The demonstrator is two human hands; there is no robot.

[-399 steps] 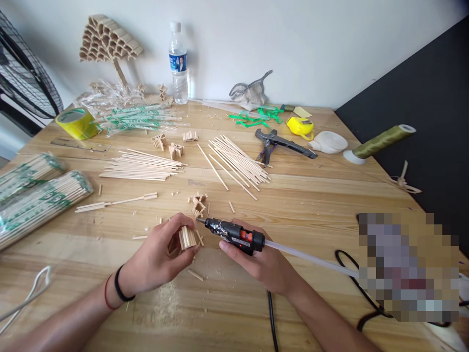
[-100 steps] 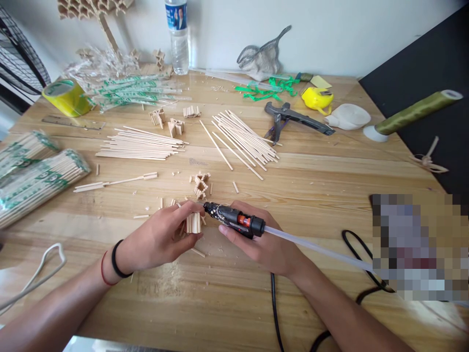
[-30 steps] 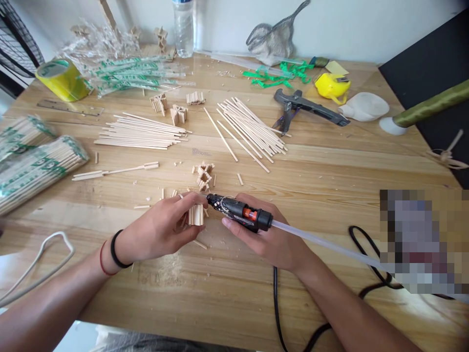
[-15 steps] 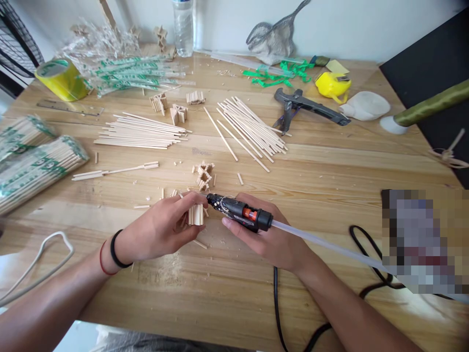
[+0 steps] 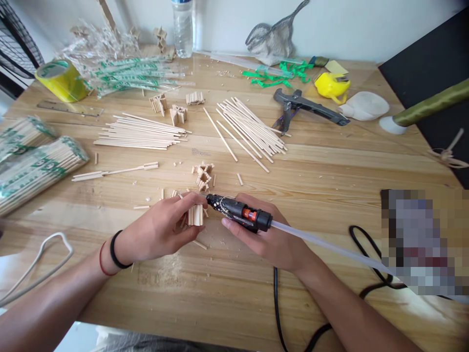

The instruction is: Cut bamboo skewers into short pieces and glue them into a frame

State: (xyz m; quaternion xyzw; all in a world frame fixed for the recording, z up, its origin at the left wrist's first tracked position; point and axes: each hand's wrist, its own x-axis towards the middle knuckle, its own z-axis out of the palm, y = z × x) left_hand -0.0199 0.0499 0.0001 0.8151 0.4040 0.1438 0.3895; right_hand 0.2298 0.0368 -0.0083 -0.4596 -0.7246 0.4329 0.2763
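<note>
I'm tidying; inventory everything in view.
Glue gun: 1, black, centre
Stick block: 1, pale, centre
Stick clusters: several, pale, middle
Stick piles: 2, pale, middle
Wrapped bundles: 2, green, left
Wrappers: several, clear, back
Tape: 1, yellow, left
Ruler: 1, clear, left
Bottle: 1, clear, back
Mesh bag: 1, grey, back
Ribbons: several, green, back
Tool: 1, grey, right
Gadget: 1, yellow, right
Roll: 1, olive, right
Cables: several, black/white, front
Fan: 1, black, left
Table: 1, brown, beneath
Left hand: 1, bare, centre
Right hand: 1, bare, centre
</note>
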